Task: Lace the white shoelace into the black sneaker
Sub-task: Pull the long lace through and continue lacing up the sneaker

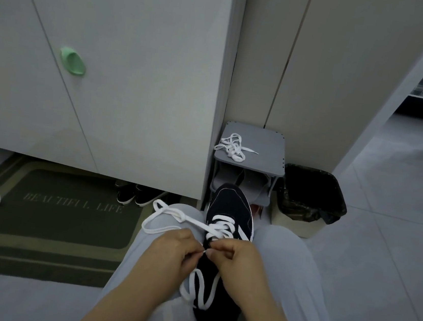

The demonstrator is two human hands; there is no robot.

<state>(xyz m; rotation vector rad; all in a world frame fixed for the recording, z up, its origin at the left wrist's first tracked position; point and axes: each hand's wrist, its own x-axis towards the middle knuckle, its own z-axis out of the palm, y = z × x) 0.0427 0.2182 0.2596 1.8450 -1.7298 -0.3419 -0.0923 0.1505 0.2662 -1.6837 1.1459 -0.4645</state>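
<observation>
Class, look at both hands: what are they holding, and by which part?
The left hand and the right hand both pinch the white shoelace, seemingly near one tip, above the black sneaker.

Two hands [170,252] [236,260], one black sneaker [229,205], two white shoelaces [171,218] [232,147], one bin [310,196].

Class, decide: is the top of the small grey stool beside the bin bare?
No, a tangled white flat shoelace lies on top of the small grey square stool.
</observation>
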